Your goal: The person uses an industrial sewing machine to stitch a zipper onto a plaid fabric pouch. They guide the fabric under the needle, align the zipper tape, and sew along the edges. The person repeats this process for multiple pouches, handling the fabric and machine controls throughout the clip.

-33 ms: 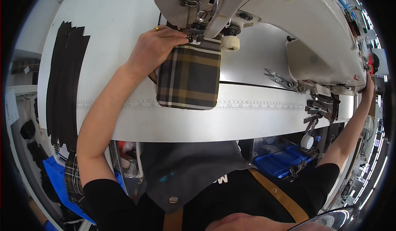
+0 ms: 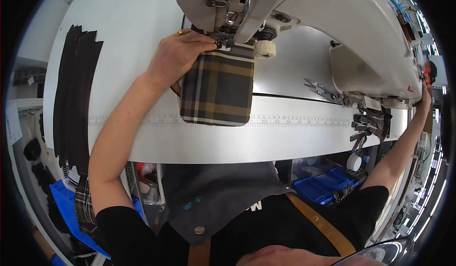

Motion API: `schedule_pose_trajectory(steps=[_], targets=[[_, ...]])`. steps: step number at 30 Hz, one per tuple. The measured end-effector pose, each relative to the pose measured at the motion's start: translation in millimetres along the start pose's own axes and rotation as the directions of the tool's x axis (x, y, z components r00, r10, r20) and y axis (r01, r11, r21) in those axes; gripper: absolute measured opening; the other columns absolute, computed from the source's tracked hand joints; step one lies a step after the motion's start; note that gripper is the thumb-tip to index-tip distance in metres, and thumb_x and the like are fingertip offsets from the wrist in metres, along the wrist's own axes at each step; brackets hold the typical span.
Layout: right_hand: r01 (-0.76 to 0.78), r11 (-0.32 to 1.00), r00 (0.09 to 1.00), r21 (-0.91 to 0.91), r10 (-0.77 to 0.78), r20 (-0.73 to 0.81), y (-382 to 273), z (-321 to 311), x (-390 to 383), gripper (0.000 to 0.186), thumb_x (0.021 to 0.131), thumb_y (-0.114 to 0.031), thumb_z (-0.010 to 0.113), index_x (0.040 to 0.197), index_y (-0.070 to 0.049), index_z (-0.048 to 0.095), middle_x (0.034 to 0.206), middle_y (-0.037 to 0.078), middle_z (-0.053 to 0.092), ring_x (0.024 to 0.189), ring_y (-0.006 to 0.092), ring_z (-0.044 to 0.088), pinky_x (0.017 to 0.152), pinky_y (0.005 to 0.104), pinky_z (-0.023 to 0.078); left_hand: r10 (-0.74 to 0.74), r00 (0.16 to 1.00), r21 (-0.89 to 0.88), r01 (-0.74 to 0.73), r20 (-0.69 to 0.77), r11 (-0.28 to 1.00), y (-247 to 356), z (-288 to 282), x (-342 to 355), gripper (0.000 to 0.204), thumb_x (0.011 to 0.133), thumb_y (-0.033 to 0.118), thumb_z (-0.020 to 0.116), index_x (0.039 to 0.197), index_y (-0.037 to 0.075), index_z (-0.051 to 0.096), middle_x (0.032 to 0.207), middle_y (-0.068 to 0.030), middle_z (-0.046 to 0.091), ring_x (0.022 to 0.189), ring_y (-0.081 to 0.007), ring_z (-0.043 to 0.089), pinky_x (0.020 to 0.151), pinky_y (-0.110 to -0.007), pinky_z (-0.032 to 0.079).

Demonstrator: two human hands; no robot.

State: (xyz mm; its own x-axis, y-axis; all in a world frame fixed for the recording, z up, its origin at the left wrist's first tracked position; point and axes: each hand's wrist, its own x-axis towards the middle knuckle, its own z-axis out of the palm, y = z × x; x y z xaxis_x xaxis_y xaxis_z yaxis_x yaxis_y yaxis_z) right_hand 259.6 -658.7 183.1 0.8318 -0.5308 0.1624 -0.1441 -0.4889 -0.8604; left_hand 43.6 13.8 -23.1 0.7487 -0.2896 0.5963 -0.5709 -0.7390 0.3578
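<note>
Head view: plaid piece [image 2: 217,88] lengthwise twelve-to-six, four o'clock from nearer left hand [image 2: 179,53], edge held in bunched fingers; right hand [image 2: 425,95], grip unclear.

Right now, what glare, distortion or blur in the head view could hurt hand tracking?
Head view: glare on the sewing machine's metal bed plate; fisheye bend in the white tabletop's front edge; right hand small and indistinct near the rim; left hand and plaid fabric piece fairly crisp; corners black.
</note>
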Motion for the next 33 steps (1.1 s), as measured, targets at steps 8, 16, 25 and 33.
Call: schedule_pose_trajectory(steps=[8, 16, 25, 33], targets=[[0.216, 0.792, 0.972, 0.57, -0.12, -0.201, 83.1, 30.0, -60.8, 0.062, 0.096, -0.05, 0.03, 0.133, -0.001, 0.043, 0.13, 0.017, 0.051, 0.12, 0.0283, 0.049, 0.101, 0.0421, 0.041, -0.01, 1.0, 0.006, 0.01, -0.009, 1.0, 0.1, -2.4, -0.8, 0.02, 0.073, -0.001, 0.06, 0.089, 0.007, 0.07, 0.095, -0.003, 0.069, 0.084, -0.0237, 0.064, 0.074, -0.032, 0.054], [0.272, 0.671, 0.959, 0.69, -0.249, -0.137, 87.5, 31.6, -40.2, 0.047, 0.094, -0.031, 0.051, 0.13, -0.001, 0.046, 0.124, 0.013, 0.055, 0.114, 0.0299, 0.054, 0.094, 0.0456, 0.047, 0.01, 1.0, 0.013, -0.01, -0.006, 1.0, 0.2, -2.1, -0.8, 0.019, 0.074, -0.001, 0.06, 0.089, 0.007, 0.07, 0.095, -0.0034, 0.069, 0.084, -0.0236, 0.064, 0.074, -0.032, 0.054], [0.696, 0.717, 0.612, 0.04, -0.563, -0.556, 42.2, 51.0, -169.3, 0.051, 0.097, -0.042, 0.038, 0.107, 0.003, 0.059, 0.104, 0.014, 0.063, 0.094, 0.0222, 0.061, 0.083, 0.0349, 0.049, 0.015, 1.0, -0.028, -0.015, -0.003, 0.999, -1.9, -1.5, -0.8, 0.017, 0.075, 0.0, 0.061, 0.088, 0.006, 0.07, 0.095, -0.0039, 0.069, 0.084, -0.0238, 0.065, 0.075, -0.032, 0.054], [0.925, 0.35, 0.224, 0.148, -0.817, 0.531, 0.7, 178.5, -342.0, 0.02, 0.073, -0.001, 0.068, 0.093, -0.005, 0.066, 0.093, 0.009, 0.066, 0.096, 0.0292, 0.061, 0.082, 0.0373, 0.046, -0.606, 0.669, -0.242, 0.732, 0.43, 0.636, -20.3, -63.6, 67.1, 0.027, 0.08, 0.002, 0.06, 0.107, 0.001, 0.067, 0.104, -0.011, 0.068, 0.094, -0.0192, 0.065, 0.089, -0.032, 0.048]])
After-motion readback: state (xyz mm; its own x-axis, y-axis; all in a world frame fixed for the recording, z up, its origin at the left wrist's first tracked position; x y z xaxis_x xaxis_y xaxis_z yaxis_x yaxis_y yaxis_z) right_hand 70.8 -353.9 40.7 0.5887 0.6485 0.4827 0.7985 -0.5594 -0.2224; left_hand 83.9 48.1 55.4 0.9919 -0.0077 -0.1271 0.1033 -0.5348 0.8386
